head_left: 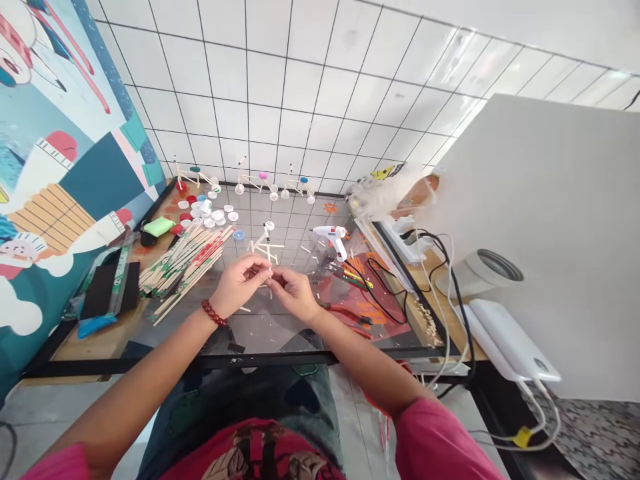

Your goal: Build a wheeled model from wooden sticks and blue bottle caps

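Observation:
My left hand [243, 283] and my right hand [294, 291] meet over the middle of the glossy table, fingertips pinched close together. Between them is a small pale piece that is too small to make out clearly. Just beyond my fingers lies a partly built frame of wooden sticks [273, 247], with a white cap [270, 226] at its far end. A blue cap [239, 235] rests to its left. The white glue gun [332, 235] lies to the right, beyond my right hand.
Wooden sticks [187, 261] and bottle caps [218, 216] are heaped at the left. Small stick models, one with a pink top [263, 176], stand along the back edge. Pliers [350, 313], pens [357, 278] and a black cable [390, 308] lie at the right.

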`<state>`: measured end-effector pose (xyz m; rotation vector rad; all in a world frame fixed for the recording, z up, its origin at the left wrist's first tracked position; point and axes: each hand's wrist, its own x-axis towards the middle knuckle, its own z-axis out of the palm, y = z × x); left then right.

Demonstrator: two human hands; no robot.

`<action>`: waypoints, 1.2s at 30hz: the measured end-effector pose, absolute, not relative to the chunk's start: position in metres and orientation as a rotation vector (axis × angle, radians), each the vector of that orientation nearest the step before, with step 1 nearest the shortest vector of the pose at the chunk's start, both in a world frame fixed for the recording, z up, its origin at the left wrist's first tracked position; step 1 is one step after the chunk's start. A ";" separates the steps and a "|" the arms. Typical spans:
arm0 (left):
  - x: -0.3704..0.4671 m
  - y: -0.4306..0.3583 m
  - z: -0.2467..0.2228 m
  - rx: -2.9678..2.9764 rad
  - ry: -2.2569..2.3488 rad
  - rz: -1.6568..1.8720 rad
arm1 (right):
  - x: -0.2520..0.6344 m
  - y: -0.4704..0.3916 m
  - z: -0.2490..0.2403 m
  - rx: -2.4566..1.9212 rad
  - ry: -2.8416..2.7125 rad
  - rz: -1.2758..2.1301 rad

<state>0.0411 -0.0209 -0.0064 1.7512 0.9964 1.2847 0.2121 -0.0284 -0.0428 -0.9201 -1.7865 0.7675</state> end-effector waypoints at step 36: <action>0.008 -0.018 0.006 0.951 0.923 1.734 | 0.241 -0.036 -0.032 -0.795 -2.193 0.163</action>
